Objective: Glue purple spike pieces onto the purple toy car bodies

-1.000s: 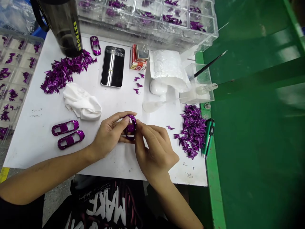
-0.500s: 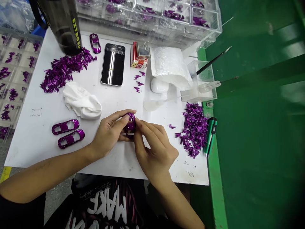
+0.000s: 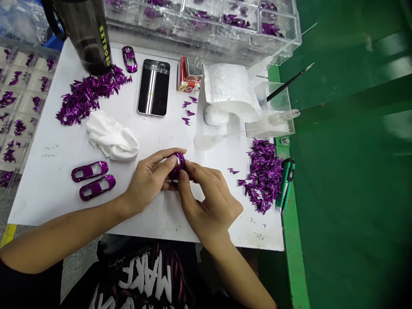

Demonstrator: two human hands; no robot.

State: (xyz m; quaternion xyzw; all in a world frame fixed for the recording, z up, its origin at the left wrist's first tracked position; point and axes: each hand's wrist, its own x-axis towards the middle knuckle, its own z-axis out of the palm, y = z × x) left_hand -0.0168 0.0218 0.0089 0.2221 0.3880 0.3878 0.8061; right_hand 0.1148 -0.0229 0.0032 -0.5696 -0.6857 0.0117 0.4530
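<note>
A shiny purple toy car body (image 3: 180,159) is pinched in my left hand (image 3: 149,178), stood on end over the white paper. Its lower part is partly covered by fingers. My right hand (image 3: 210,195) is closed at the same shell, thumb across its front and index finger at its right edge. Whether a small part lies between those fingertips is hidden. Two more purple car bodies, an upper one (image 3: 89,171) and a lower one (image 3: 97,187), lie left of my left hand. To the right sits a pile of small pointed purple pieces (image 3: 264,176).
Farther back are another car body (image 3: 129,59), a second purple pile (image 3: 90,92), a dark bottle (image 3: 86,38), a phone (image 3: 153,88), a white cloth (image 3: 112,137) and a small red box (image 3: 189,76). A green cutter (image 3: 285,184) lies at the right edge. Compartment trays (image 3: 206,43) stand behind.
My right thumb has shifted up and left over the front of the car body, covering more of it. My left hand keeps its hold. The whole view has moved slightly.
</note>
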